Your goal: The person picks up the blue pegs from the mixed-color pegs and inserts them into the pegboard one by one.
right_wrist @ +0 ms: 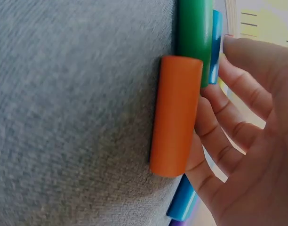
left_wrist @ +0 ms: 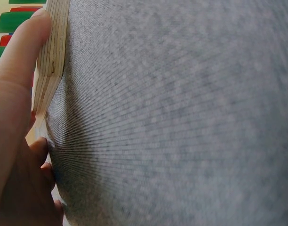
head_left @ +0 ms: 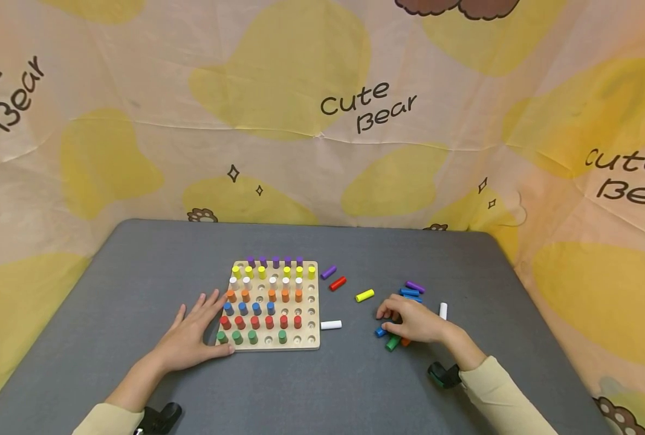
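Note:
A wooden pegboard (head_left: pixel 304 344) stands left of centre in the head view, holding rows of coloured pegs with some holes bare. My left hand (head_left: pixel 188 338) rests at its left side, fingers spread; the thumb (left_wrist: pixel 24 44) lies against the front corner. My right hand (head_left: pixel 411 317) is over a loose cluster of pegs, fingers loosely bent and apart from the thumb. Close to its thumb and fingertips lie a blue peg (head_left: pixel 380 332) and a green peg (head_left: pixel 392 343). An orange peg (right_wrist: pixel 177 117) lies beneath the palm. No peg shows held in either hand.
Between board and right hand lie a white peg (head_left: pixel 331 325), a yellow peg (head_left: pixel 364 295), a red peg (head_left: pixel 337 283) and a purple peg (head_left: pixel 329 272). Beyond the right hand are blue pegs (head_left: pixel 410 292), another purple peg (head_left: pixel 415 287) and a white peg (head_left: pixel 443 310). Printed cloth (head_left: pixel 278 181) hangs behind the grey table (head_left: pixel 278 393).

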Demonstrator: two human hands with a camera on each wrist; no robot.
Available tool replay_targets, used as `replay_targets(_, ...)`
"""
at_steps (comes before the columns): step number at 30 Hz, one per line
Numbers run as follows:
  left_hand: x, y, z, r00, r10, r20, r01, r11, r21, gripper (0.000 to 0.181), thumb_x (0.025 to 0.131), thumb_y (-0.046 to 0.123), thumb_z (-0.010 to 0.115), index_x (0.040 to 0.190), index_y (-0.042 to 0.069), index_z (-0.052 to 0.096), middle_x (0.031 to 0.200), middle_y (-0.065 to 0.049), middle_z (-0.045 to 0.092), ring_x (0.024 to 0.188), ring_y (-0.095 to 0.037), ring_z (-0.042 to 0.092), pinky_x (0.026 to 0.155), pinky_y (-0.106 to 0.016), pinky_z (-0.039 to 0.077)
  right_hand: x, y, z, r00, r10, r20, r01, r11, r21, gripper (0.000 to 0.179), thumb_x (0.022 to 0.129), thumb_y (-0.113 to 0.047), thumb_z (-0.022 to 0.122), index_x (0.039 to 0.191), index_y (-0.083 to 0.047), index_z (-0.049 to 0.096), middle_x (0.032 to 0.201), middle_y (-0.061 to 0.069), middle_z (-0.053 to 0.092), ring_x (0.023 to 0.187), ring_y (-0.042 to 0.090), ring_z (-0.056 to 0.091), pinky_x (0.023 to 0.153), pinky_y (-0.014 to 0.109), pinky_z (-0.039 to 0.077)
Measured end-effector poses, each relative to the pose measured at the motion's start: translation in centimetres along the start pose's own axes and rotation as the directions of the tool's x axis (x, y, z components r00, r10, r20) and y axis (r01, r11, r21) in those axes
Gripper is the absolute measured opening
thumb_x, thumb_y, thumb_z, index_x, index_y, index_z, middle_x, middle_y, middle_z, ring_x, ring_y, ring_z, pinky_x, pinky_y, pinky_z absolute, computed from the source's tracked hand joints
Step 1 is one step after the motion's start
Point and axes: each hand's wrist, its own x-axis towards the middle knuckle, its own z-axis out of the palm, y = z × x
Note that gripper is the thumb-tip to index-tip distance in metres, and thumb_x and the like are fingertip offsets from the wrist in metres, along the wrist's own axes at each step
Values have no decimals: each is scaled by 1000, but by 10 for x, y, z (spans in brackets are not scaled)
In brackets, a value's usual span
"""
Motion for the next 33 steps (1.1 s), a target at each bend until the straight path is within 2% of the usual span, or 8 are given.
replay_targets(11, 0, -1, 1, 1000, -2, -5, 2, 1000, 2, 105, 65, 67, 67, 147, 17, 24, 153, -16, 17, 139, -41, 9, 104, -65, -1, -2, 5, 0, 999, -4, 44, 3, 1000, 27, 19, 83, -17, 68, 100, -15, 60, 94, -6, 54, 85, 9, 51, 75, 25, 46)
replay_targets(20, -1, 2, 0, 1000, -7, -7, 7, 1000, 7, 106, 65, 67, 67, 147, 15, 25, 152, -17, 18, 139, -42, 9, 104, -66, -1, 2, 7, 2, 1000, 1, 2, -1, 1000, 30, 18, 83, -12, 68, 98, -15, 60, 91, -5, 53, 84, 9, 50, 74, 24, 45)
replay_targets(24, -1, 2, -1, 1000, -8, -4, 8, 1000, 4, 106, 65, 67, 67, 147, 15, 25, 152, -17, 17, 139, -41, 8, 104, -65, -1, 4, 9, 1, 1000, 18, 1, -18, 999, 49, 17, 83, -13, 68, 98, -15, 60, 90, -4, 53, 84, 10, 50, 73, 23, 45)
replay_targets(33, 0, 2, 0, 1000, -6, 1, 6, 1000, -3, 106, 65, 68, 67, 147, 15, 25, 153, -17, 17, 139, -41, 8, 104, -65, -2, 6, 12, 0, 1000, 1, -7, -1, 998, 61, 12, 84, -14, 67, 95, -14, 60, 86, -3, 53, 80, 11, 50, 69, 23, 45)
